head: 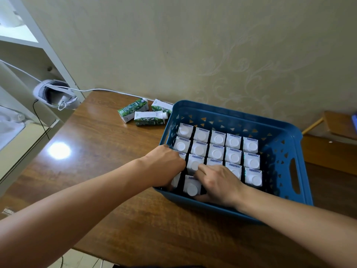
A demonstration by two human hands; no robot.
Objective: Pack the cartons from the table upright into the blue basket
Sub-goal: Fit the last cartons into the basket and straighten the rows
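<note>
**Q:** How full is the blue basket?

**A:** Mostly packed. You have 3 complete rows of 5 upright cartons beyond your hands, caps up. The 4th row, nearest you, is partial. 3 loose cartons lie flat on the table, beyond your left hand.

**Q:** Hand state?

**A:** Both curl down among the near-row cartons; your right hand touches one. Firm grasp: cannot tell.

**Q:** Labels?

**A:** Green-and-white print; the dark lines on the carton tops are unreadable.
</note>
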